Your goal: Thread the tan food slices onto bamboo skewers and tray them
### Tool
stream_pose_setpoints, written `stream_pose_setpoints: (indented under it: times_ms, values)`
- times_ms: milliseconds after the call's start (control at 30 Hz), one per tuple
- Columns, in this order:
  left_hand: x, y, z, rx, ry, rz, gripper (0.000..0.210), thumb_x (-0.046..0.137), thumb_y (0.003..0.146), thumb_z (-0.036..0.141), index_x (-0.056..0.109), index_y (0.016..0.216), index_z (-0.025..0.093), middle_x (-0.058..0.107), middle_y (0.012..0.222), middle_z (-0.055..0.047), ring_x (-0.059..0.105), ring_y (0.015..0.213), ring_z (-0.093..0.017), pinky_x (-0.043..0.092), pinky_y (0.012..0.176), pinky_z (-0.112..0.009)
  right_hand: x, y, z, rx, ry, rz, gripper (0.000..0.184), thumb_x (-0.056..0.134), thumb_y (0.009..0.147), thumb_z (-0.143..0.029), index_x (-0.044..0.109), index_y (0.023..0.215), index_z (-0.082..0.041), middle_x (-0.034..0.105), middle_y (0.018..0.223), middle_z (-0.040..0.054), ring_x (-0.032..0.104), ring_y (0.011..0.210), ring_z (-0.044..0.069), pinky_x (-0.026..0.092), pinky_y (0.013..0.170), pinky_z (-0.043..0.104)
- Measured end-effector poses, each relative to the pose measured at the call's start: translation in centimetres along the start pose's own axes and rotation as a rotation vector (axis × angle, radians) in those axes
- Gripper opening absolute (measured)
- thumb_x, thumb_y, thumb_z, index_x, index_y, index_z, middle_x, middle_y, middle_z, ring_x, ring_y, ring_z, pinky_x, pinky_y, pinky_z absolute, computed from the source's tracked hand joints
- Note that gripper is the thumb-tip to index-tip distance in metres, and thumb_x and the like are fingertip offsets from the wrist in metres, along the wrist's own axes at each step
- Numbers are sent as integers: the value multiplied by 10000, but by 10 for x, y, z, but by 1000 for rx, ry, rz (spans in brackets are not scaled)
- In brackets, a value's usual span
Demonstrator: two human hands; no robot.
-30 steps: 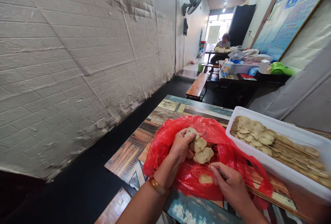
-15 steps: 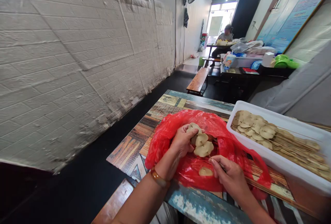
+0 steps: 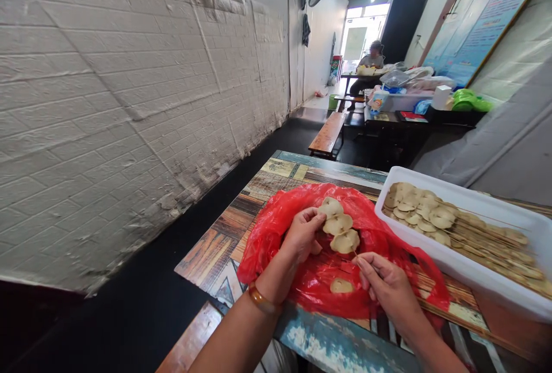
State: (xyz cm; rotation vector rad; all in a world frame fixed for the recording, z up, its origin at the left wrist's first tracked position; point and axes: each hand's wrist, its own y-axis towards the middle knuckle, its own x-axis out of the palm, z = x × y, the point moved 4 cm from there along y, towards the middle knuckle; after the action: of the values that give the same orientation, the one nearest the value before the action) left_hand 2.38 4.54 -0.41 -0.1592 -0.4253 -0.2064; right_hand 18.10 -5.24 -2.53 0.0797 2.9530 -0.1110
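Note:
Three pale, round, thin slices sit in a row on a thin skewer (image 3: 338, 224) above an open red plastic bag (image 3: 273, 220). My left hand (image 3: 302, 232) pinches the edge of the far slice between thumb and fingers. With thumb and fingertips, my right hand (image 3: 383, 278) grips the near end of the stick. One loose slice (image 3: 342, 285) lies on the bag beneath, just left of my right hand. What the bag holds inside is mostly hidden. At the right, a white plastic tub (image 3: 435, 252) carries many similar filled skewers (image 3: 444, 218), laid side by side.
The wood-patterned table (image 3: 215, 246) stands in front of me, with more thin sticks (image 3: 457, 315) along its right front. A bench (image 3: 328, 131) and a cluttered table (image 3: 392, 117) are beyond. A person (image 3: 373, 62) sits far back. A white brick-patterned wall (image 3: 129, 103) runs along the left.
The skewered slices have turned more upright and spread into a clearer row, and my left hand's fingers have shifted to the far slice's edge. The right hand keeps its grip on the stick.

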Motion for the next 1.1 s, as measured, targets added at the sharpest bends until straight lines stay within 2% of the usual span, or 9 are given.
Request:
stream_pose_setpoints:
  times_ms: [200, 333, 533, 767, 900, 967, 1033, 1100]
  values:
    - [2, -1, -2, -23, -9, 5, 355, 724, 614, 439, 569, 727, 140, 595, 621, -7, 542, 487, -103, 442, 492, -221, -1, -1, 1, -2, -4, -2, 341, 513, 823, -507, 585, 790, -175, 487, 499, -62, 415, 382, 72, 313, 391, 191]
    - [1, 1, -1, -43, -60, -6, 360, 736, 617, 421, 613, 791, 132, 598, 666, -9, 525, 510, -84, 445, 517, -214, 0, -1, -1, 3, 14, -10, 333, 514, 825, -500, 582, 823, -174, 491, 502, -63, 417, 390, 74, 318, 396, 191]
    - [0, 1, 3, 0, -222, 15, 340, 694, 687, 420, 636, 844, 124, 626, 791, -54, 555, 668, -117, 448, 616, -219, 2, -3, 1, -5, -25, -56, 345, 498, 832, -501, 590, 835, -169, 499, 504, -57, 425, 382, 79, 320, 392, 198]
    - [8, -5, 2, -119, -210, -139, 394, 703, 667, 433, 644, 891, 114, 678, 849, -114, 603, 674, -180, 477, 614, -286, 8, -3, 0, -45, -167, -93, 350, 456, 861, -482, 608, 878, -168, 520, 521, -50, 471, 395, 94, 372, 418, 211]
    - [2, 0, 0, -101, -228, -51, 390, 738, 626, 423, 644, 829, 103, 692, 867, -123, 617, 679, -178, 489, 635, -287, 6, -4, -1, -67, -263, -93, 368, 454, 861, -465, 633, 968, -162, 565, 545, -37, 520, 405, 107, 420, 428, 216]
    - [-1, 1, 0, -114, -243, -17, 374, 728, 640, 417, 650, 824, 101, 692, 862, -124, 622, 675, -180, 493, 639, -295, 4, -4, -3, -120, -347, -87, 352, 452, 863, -448, 656, 948, -174, 576, 528, -35, 552, 425, 120, 441, 441, 218]
    - [-2, 1, 0, -138, -245, -2, 369, 708, 662, 422, 656, 827, 95, 689, 838, -123, 621, 657, -177, 496, 632, -299, 3, -6, -7, -199, -428, -68, 321, 450, 867, -419, 675, 900, -192, 618, 549, -23, 607, 496, 139, 481, 503, 224]
    - [-2, 1, -1, -146, -244, -2, 363, 699, 675, 421, 654, 833, 97, 686, 823, -119, 618, 646, -172, 497, 629, -297, 1, -7, -9, -281, -475, -37, 296, 450, 872, -387, 682, 869, -203, 690, 663, 2, 664, 627, 159, 516, 609, 234]
